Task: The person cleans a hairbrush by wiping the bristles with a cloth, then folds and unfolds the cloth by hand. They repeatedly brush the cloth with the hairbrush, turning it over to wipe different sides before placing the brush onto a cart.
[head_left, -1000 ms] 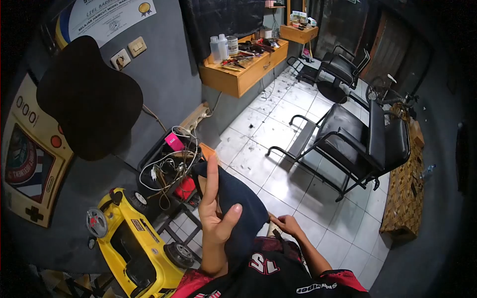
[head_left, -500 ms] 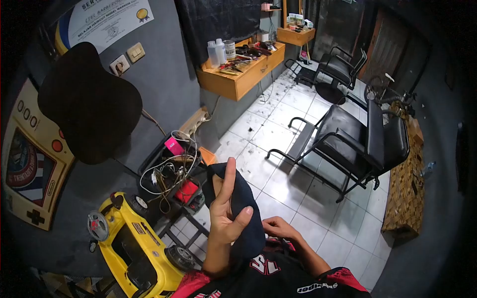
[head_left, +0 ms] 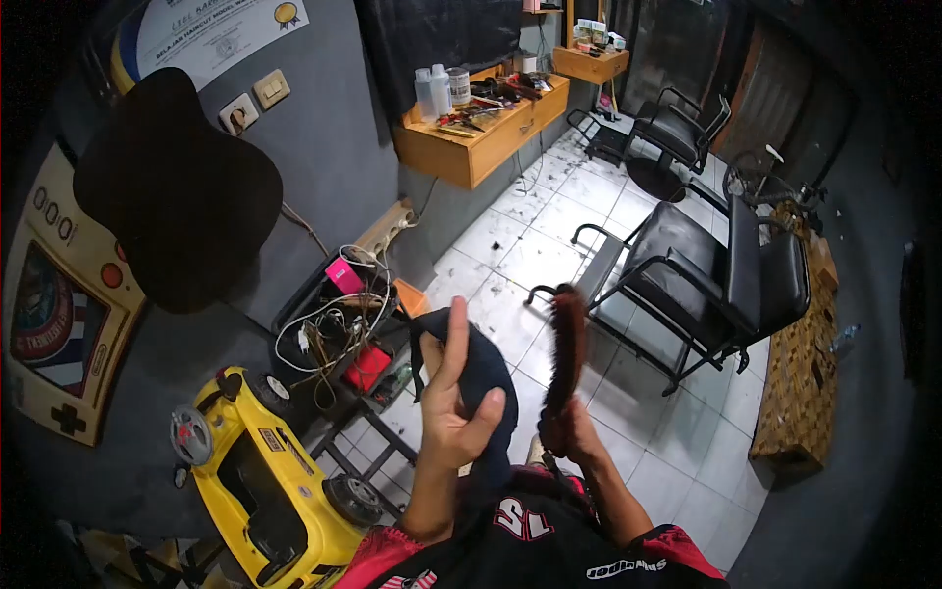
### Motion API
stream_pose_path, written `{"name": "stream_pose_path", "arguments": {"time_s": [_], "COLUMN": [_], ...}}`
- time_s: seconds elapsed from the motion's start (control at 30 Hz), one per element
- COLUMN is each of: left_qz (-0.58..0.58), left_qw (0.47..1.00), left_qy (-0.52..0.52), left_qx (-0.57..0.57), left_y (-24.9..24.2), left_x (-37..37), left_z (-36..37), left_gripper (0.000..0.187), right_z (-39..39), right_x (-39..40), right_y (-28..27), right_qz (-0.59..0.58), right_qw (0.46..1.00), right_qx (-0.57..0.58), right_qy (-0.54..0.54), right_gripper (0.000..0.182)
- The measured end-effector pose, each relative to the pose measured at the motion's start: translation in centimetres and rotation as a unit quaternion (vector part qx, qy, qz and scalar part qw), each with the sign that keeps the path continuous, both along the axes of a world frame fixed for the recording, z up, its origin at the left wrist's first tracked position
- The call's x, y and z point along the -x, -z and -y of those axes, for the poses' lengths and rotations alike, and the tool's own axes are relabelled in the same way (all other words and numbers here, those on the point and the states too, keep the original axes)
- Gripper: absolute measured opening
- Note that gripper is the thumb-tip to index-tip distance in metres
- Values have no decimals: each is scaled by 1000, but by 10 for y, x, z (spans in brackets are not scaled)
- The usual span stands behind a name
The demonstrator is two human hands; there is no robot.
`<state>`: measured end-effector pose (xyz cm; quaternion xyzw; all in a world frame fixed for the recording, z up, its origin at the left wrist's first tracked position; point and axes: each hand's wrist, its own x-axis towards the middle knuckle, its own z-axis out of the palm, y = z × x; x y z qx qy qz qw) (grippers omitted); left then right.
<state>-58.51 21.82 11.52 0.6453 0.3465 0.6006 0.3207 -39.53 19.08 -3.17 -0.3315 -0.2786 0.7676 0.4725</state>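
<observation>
My left hand [head_left: 453, 427] holds a dark navy fabric piece that looks like a cap [head_left: 488, 358]; its index finger and thumb stick out, while the other fingers are partly hidden by the fabric. To the right of it, my right hand [head_left: 581, 435] is closed around the lower end of a reddish-brown brush [head_left: 567, 339]. The brush stands nearly upright, its dark bristles facing left toward the cap, with a space between the two.
A yellow toy car [head_left: 270, 491] and a rack with tangled cables [head_left: 334, 329] are at the left. A wooden drawer shelf [head_left: 481, 147] carries bottles and tools. Black chairs [head_left: 677, 245] stand on white tiles, beside a woven box [head_left: 795, 393] at the right.
My right hand has come up and forward from near my body, and the brush now shows in it. My left hand still holds the cap in nearly the same place.
</observation>
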Motion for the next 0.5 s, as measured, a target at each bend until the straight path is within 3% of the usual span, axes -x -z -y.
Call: {"name": "stream_pose_path", "arguments": {"time_s": [0.03,0.13,0.2,0.23,0.37,0.5], "left_qz": [23,37,119,144,207,189], "left_qw": [1000,999,992,989,976,981], "left_qy": [10,11,16,22,44,36], "left_qx": [10,24,24,35,43,34], "left_y": [-1,-7,-6,-8,-10,-4], "left_x": [-7,-10,-8,-3,9,14], "left_z": [0,3,4,6,9,6], "left_gripper": [77,82,81,81,80,81], "right_z": [0,-6,-5,2,13,1], "right_x": [3,11,1,-5,-25,-24], "right_y": [17,84,112,156,173,111], "right_qz": [161,251,513,599,665,564], "right_qw": [984,924,791,739,705,819], "right_qx": [-38,-188,-122,-146,-81,-75], "right_qy": [-64,-219,-309,-272,-233,-75], "right_gripper": [48,56,64,69,70,60]}}
